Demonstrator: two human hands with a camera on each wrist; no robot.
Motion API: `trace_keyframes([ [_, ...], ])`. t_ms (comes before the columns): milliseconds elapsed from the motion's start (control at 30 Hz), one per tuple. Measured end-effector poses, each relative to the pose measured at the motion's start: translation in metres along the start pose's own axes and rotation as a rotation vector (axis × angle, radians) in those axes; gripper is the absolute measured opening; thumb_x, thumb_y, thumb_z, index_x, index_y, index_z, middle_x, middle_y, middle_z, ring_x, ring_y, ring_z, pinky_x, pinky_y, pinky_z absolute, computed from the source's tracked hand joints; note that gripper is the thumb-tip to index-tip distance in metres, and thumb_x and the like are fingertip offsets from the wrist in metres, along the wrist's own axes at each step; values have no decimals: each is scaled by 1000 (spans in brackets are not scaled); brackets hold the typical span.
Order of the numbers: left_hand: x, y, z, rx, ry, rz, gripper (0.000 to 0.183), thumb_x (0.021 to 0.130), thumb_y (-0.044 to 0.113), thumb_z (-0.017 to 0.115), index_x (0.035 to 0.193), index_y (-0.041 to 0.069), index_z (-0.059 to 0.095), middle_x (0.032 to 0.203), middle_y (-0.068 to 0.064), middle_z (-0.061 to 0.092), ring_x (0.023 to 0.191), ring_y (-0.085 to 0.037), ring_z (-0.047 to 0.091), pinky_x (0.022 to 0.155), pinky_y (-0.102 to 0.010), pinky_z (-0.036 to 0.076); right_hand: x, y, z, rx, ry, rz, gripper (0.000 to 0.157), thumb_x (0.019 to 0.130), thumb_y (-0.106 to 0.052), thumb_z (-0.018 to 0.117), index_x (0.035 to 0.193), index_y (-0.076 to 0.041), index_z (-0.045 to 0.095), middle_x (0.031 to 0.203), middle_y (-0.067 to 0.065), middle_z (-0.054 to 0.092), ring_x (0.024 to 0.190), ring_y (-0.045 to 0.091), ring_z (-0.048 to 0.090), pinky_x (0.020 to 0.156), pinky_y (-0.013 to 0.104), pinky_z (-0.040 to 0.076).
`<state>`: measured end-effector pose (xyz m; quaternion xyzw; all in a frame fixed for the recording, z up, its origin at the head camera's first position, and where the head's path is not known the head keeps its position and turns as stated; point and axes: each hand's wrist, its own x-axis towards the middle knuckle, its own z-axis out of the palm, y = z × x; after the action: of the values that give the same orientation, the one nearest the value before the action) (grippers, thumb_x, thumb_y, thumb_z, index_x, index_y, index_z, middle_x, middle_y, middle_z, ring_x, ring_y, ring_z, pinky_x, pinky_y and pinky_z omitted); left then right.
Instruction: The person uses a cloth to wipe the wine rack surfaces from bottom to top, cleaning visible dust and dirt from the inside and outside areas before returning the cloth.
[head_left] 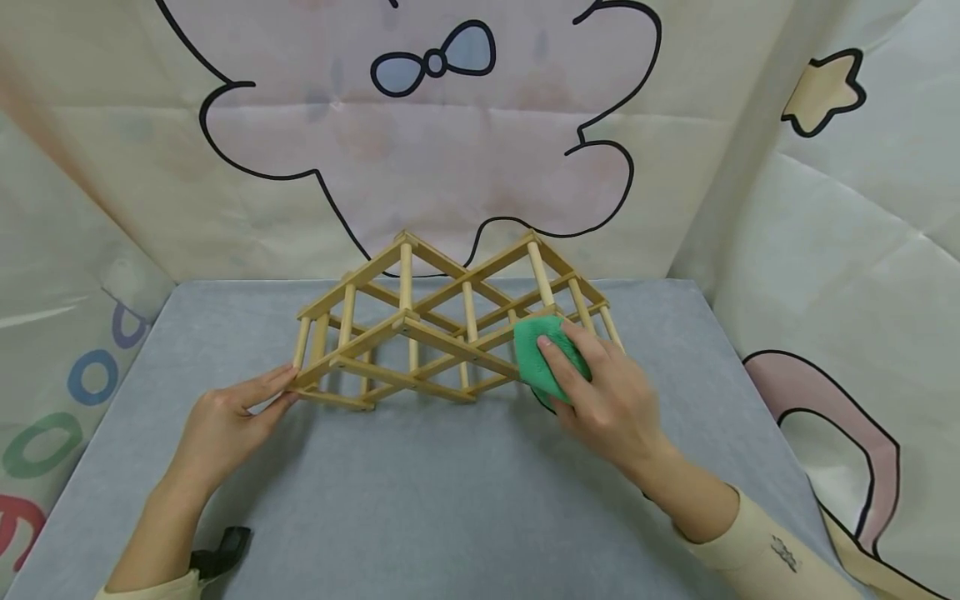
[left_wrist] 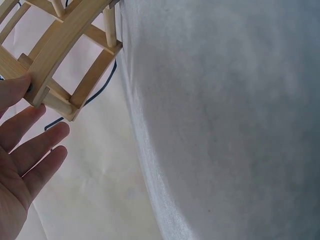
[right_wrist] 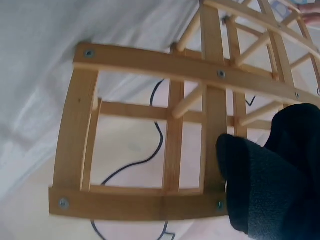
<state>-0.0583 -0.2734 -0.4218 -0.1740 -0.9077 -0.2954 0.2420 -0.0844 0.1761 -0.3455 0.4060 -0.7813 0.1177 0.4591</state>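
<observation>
A folding wooden rack [head_left: 442,338] of crossed slats and round dowels stands opened out in a zigzag above the grey-covered table. My left hand [head_left: 225,429] pinches its left end; in the left wrist view the thumb and index finger [left_wrist: 22,127] grip a slat corner while the other fingers are spread. My right hand [head_left: 611,404] holds a green cloth [head_left: 540,358], bunched under the fingers against the rack's right front slats. In the right wrist view the cloth [right_wrist: 270,185] looks dark and overlaps the slats, whose joints [right_wrist: 221,74] show metal rivets. The right hand itself is hidden there.
The grey tabletop cover [head_left: 450,500] extends around the rack. Behind it hangs a backdrop [head_left: 712,50] with cartoon outlines, and printed sheets [head_left: 825,275] close in both sides. A black strap [head_left: 221,552] sits at the left wrist.
</observation>
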Motion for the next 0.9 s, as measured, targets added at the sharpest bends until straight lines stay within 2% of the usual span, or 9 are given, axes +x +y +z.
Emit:
trace_keyframes([
  [100,0,0,0,12,3,3,53,69,-8,93,119,4,79,116,-10,76,100,-2,65,70,-10,54,0,4,-7,-21,35,10,31,96,-10,60,120,1,75,117,30,67,76,48,66,56,57,58],
  [267,2,1,1,23,4,24,51,69,-7,93,117,2,79,116,-11,76,94,-18,73,69,-13,56,2,15,-18,-70,100,68,30,99,-15,58,118,-1,76,116,28,67,77,50,65,56,60,58],
  [400,2,1,2,13,0,18,49,70,-7,92,116,2,80,116,-11,76,94,-16,72,70,-11,55,7,28,-25,-70,146,153,30,97,-18,60,118,-4,76,118,26,67,84,51,66,62,64,57],
  [567,1,1,0,2,2,6,49,71,-8,91,117,2,79,116,-11,76,94,-14,71,66,-16,57,13,56,-25,5,201,309,31,85,-13,75,115,-3,78,119,26,68,93,50,66,74,68,57],
  [700,0,1,0,6,3,22,50,69,-8,92,117,1,79,116,-12,76,91,-21,74,62,-23,59,6,81,-22,7,181,371,33,83,-15,73,115,-4,78,120,25,68,94,49,67,72,70,56],
  [800,0,1,-1,13,6,28,50,68,-8,92,116,1,79,116,-12,76,89,-24,75,62,-27,60,-1,98,-21,-12,124,373,37,86,-20,65,118,-5,78,123,25,67,94,47,67,66,71,54],
  [900,0,2,-1,17,8,23,50,69,-7,92,116,2,79,116,-11,76,90,-25,75,64,-27,60,-8,112,-17,-24,71,354,43,87,-24,59,120,-6,78,125,25,67,95,47,67,65,69,53],
])
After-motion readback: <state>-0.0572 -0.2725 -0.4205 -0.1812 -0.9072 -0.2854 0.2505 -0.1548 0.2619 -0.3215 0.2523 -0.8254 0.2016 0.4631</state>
